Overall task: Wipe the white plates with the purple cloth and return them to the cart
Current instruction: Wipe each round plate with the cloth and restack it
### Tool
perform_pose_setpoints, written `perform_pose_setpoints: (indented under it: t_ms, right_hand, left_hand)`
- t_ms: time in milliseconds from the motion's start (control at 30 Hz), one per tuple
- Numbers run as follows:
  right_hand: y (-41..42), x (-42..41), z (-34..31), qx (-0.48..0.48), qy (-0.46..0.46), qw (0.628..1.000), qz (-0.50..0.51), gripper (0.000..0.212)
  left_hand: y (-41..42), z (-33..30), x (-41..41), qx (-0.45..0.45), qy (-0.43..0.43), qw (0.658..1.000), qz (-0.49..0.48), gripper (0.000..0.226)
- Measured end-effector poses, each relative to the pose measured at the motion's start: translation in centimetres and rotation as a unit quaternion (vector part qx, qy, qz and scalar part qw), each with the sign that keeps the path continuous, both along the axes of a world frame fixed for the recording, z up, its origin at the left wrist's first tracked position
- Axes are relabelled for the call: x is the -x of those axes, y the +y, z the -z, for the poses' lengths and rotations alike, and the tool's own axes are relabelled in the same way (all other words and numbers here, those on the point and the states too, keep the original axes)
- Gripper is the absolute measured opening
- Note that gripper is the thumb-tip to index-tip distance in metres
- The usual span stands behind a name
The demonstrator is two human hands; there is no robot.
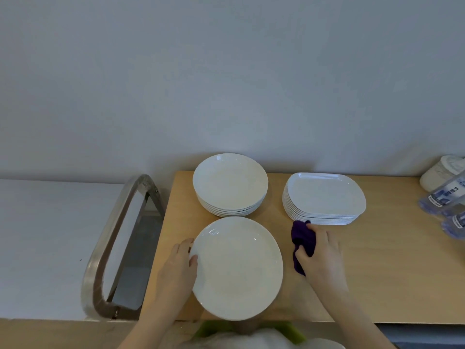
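Observation:
A round white plate (237,268) lies near the front edge of the wooden cart top (377,273). My left hand (177,267) grips its left rim, thumb on top and fingers under the edge. Right of the plate, my right hand (320,250) holds a bunched purple cloth (302,238) against the cart top. Behind the plate stands a stack of round white plates (230,183). A stack of rounded rectangular white plates (324,197) stands at the back right, just beyond the cloth.
The cart's metal handle (113,248) loops out on the left, with a white surface (45,248) beyond it. Plastic water bottles (442,197) and a white lidded jar (442,172) sit at the far right. A grey wall rises behind the cart.

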State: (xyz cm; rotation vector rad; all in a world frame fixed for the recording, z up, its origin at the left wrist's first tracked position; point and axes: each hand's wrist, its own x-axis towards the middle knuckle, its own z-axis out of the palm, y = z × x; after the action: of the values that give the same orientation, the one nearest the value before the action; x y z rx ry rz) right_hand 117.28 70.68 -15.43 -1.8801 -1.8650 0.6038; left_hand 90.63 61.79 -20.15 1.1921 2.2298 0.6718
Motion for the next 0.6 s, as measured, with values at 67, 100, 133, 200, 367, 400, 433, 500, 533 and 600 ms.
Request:
perform_pose_setpoints:
  t_ms: [67,100,133,200,367,400,433,500,533,600]
  right_hand:
    - [-0.4,1.0,-2.2,-0.079,0.041,0.996,-0.033,0.055]
    - [-0.6,1.7,-3.2,-0.109,0.057,0.991,-0.055,0.056]
    - [-0.7,2.5,-4.1,-0.134,0.066,0.986,-0.078,0.057]
    - [-1.1,4.2,-5.2,-0.160,0.063,0.978,-0.118,0.057]
    - [-2.0,8.0,-4.3,-0.132,0.003,0.965,-0.225,0.055]
    - [-2.2,8.6,-3.7,-0.119,-0.009,0.963,-0.242,0.054]
    - [-2.4,9.2,-3.1,-0.111,-0.020,0.960,-0.257,0.053]
    - [-2.8,10.0,-1.9,-0.109,-0.048,0.952,-0.281,0.051]
    - [-3.0,10.4,-1.3,-0.108,-0.064,0.949,-0.290,0.049]
    - [-3.2,11.0,-0.2,-0.094,-0.093,0.944,-0.301,0.046]
  left_hand:
    - [-0.1,0.2,0.0,-0.002,-0.002,1.000,-0.002,0.036]
    - [-0.1,0.3,0.1,-0.003,-0.003,1.000,-0.003,0.035]
    - [-0.1,0.4,0.1,-0.001,-0.003,1.000,-0.004,0.035]
    - [0.0,0.4,0.2,0.000,-0.003,1.000,-0.004,0.036]
    - [-0.1,0.4,0.4,-0.001,-0.006,1.000,-0.001,0.037]
    - [0.0,0.4,0.4,0.000,-0.005,1.000,0.000,0.037]
    - [0.0,0.4,0.4,0.001,-0.004,1.000,0.001,0.037]
    - [0.1,0.3,0.4,0.002,-0.004,1.000,0.006,0.037]
    - [0.1,0.3,0.5,0.002,-0.005,1.000,0.007,0.037]
    - [0.1,0.3,0.5,0.000,-0.005,1.000,0.006,0.037]
